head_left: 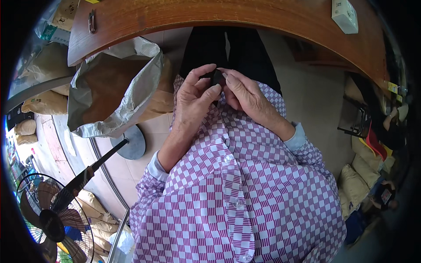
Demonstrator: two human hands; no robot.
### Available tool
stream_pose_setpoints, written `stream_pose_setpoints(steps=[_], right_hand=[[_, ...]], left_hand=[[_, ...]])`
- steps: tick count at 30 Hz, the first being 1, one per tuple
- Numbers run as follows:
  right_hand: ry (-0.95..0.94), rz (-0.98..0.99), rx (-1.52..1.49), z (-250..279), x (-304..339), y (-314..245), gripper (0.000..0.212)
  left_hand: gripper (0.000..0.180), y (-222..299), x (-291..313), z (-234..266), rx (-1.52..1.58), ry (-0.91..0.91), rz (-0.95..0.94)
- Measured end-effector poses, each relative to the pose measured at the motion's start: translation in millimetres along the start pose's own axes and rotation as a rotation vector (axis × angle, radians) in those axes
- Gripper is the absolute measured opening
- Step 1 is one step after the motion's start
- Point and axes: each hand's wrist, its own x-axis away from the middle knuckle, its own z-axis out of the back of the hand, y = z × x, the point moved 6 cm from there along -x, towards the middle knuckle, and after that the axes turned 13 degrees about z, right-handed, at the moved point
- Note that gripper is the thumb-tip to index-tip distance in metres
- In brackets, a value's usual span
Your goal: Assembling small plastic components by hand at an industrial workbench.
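Note:
In front of my lap, my left hand (196, 92) pinches a small dark flat piece (216, 78) between curved fingers and thumb. My right hand (248, 94) meets it from the other side, its thumb and fingertips closed at the piece's right edge. What kind of thing the piece is cannot be made out, since fingers cover part of it. Beyond both hands runs the front edge of a brown wooden table (210, 12). A pair of small thread snips (91, 22) lies at the table's left end.
To my left stands an open silver woven sack (142, 83) with a brown inside. A pedestal fan (55, 223) is at lower left, near several stuffed sacks. On the table's far right sits a white box (344, 16). Another person (386, 195) appears at the right rim, near tan sacks (354, 182).

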Motion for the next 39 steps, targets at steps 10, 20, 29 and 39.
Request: stream_pose_setpoints(steps=[10,20,29,39], right_hand=[[-0.018,0.026,0.032,-6.2,3.6,-5.0,0.047],[-0.027,0.071,0.048,-6.0,-0.1,-1.5,0.043],[-0.021,0.063,0.029,-4.7,-2.7,-3.4,0.039],[0.018,-0.012,-0.148,-9.5,-3.6,8.6,0.031]], left_hand=[[0.041,-1.8,0.3,0.6,-0.019,-0.041,-0.028],[0.038,3.0,0.3,-3.3,-0.135,-0.025,-0.139],[0.038,2.8,-2.5,-6.1,-0.182,-0.028,-0.244],[0.037,15.3,9.0,-11.6,-0.651,0.268,-0.514]])
